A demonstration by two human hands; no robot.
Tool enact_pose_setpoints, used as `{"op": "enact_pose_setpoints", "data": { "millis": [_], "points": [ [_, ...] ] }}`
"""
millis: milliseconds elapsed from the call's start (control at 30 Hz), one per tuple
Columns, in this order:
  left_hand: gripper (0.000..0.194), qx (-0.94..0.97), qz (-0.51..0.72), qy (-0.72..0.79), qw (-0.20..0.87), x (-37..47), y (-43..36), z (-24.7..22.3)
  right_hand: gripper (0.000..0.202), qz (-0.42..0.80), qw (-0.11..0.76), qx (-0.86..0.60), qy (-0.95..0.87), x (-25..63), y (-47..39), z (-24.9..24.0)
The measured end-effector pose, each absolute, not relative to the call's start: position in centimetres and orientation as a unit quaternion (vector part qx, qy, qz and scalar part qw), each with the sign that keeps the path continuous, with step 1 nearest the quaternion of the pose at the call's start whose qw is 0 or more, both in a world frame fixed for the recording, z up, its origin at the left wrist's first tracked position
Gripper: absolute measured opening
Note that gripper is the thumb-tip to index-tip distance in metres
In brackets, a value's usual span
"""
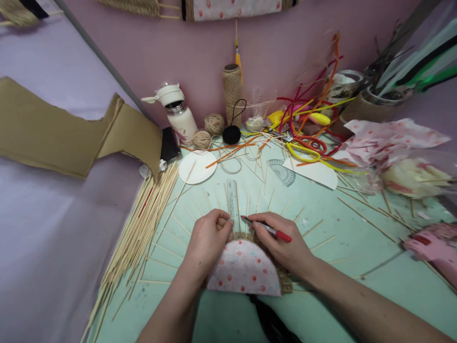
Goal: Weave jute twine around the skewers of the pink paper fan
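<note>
In front of me lies a half-round piece covered in white cloth with red spots (246, 269), edged with woven twine (285, 281). Thin wooden sticks (316, 228) fan out from its curved edge. My left hand (209, 238) pinches the lower end of a clear ruler (233, 197), which lies along the sticks at the top of the fan. My right hand (282, 238) is closed round a pen with a red end (273, 230). The pen's tip points left, close to the ruler's right edge; whether it touches a stick I cannot tell.
A bundle of sticks (132, 243) lies on the left. Behind are a white bottle (182, 119), twine balls (214, 124), a twine spool (232, 90), a white disc (197, 167) and a protractor (283, 172). Coloured pipe cleaners (307, 147) and a pink glue gun (432, 247) lie right.
</note>
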State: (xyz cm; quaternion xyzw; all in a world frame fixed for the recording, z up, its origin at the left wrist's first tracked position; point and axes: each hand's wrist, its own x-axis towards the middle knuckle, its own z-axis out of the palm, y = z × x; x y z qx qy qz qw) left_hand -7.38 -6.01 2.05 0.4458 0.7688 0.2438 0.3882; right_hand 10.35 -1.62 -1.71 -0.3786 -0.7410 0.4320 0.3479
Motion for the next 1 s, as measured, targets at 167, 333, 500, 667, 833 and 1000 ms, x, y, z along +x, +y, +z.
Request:
{"op": "enact_pose_setpoints", "data": {
  "millis": [167,333,500,667,833,1000],
  "points": [
    [0.009,0.446,0.253,0.765,0.389,-7.4,-6.0,1.9,0.018,0.434,0.344,-0.376,-0.743,10.3,-1.6,-1.9],
    [0.01,0.443,0.262,0.761,0.393,-7.4,-6.1,1.8,0.017,0.427,0.353,-0.392,-0.735,10.4,-1.7,-1.8],
    [0.014,0.395,0.319,0.757,0.412,-7.9,-6.2,2.2,0.018,0.421,0.372,-0.388,-0.731,10.4,-1.7,-1.6],
    [0.014,0.356,0.375,0.751,0.41,-8.6,-6.9,2.4,0.018,0.43,0.361,-0.398,-0.726,10.6,-1.8,-0.3],
    [0.013,0.345,0.376,0.753,0.416,-8.7,-7.6,2.0,0.017,0.463,0.292,-0.395,-0.738,11.1,-2.1,3.0],
    [0.012,0.349,0.362,0.758,0.415,-8.5,-7.7,2.2,0.018,0.469,0.297,-0.41,-0.724,10.2,-1.9,2.9]
  ]
}}
